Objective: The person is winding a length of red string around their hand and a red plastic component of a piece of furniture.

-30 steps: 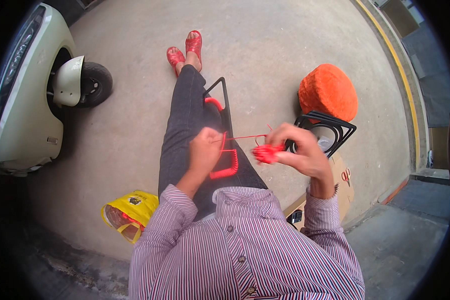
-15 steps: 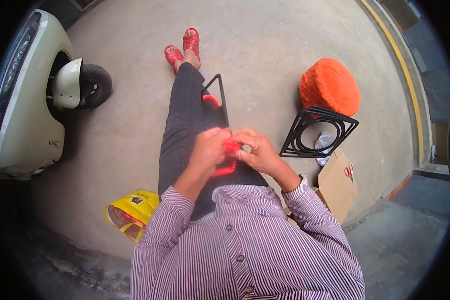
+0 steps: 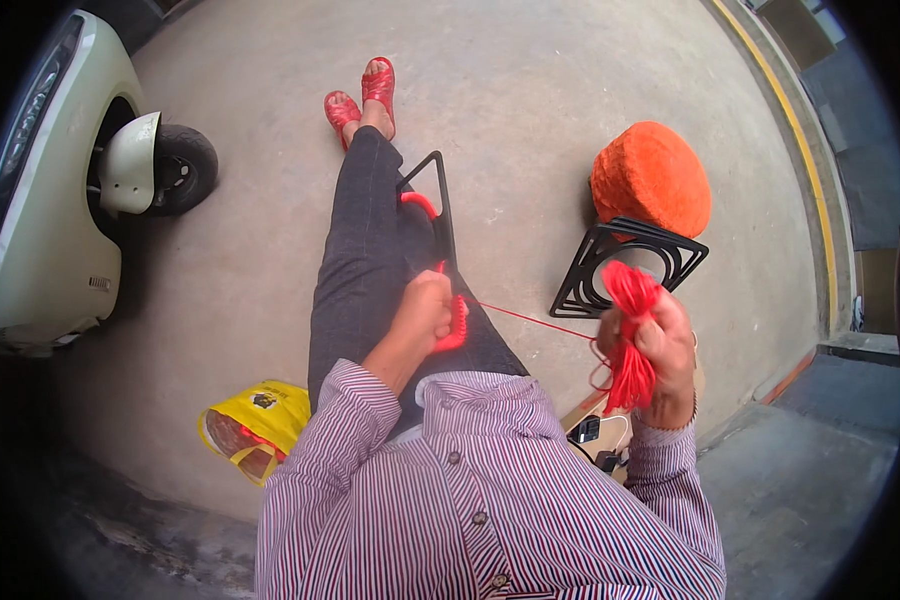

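On my lap lies a black frame with an inner curve wrapped in red cord. My left hand is closed around this wrapped part, its thumb up. Out to the right, my right hand grips a loose bundle of red cord. A single strand runs taut from the frame by my left hand to the bundle. Small loops of cord hang beside my right hand. What lies under my left fingers is hidden.
More black frames with round inner rings lean against a fuzzy orange stool. Near my right forearm, black plugs and a cable lie by cardboard. A yellow bag stands left. A pale vehicle with a wheel is further left.
My right hand has swung from beside my left hand out to the right with the cord bundle, stretching the strand. My left hand stays at the frame.
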`<action>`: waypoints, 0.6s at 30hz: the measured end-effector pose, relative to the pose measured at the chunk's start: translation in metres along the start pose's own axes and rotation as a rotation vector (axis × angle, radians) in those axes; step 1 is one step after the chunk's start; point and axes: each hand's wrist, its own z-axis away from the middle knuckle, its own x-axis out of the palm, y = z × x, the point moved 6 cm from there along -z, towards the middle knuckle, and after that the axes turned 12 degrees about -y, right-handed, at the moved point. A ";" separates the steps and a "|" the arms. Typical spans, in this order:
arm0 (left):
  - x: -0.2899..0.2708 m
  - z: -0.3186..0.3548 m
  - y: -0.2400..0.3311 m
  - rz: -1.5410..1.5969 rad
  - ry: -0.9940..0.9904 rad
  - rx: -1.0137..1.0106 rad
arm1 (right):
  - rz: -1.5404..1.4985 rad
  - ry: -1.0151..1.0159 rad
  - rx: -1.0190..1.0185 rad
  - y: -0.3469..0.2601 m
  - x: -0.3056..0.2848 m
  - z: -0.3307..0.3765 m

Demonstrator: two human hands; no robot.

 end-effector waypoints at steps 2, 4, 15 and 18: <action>0.001 0.007 0.003 0.013 0.067 -0.012 | 0.022 0.220 -0.043 -0.003 -0.022 0.006; -0.001 0.013 0.004 -0.030 0.077 -0.014 | -0.074 0.429 -0.157 0.007 -0.068 0.016; 0.093 0.082 0.059 -1.264 -0.032 0.873 | -0.445 0.080 0.398 0.146 0.053 -0.035; 0.044 0.066 0.067 -0.275 -0.118 0.543 | -0.132 -0.186 0.468 0.148 0.027 -0.049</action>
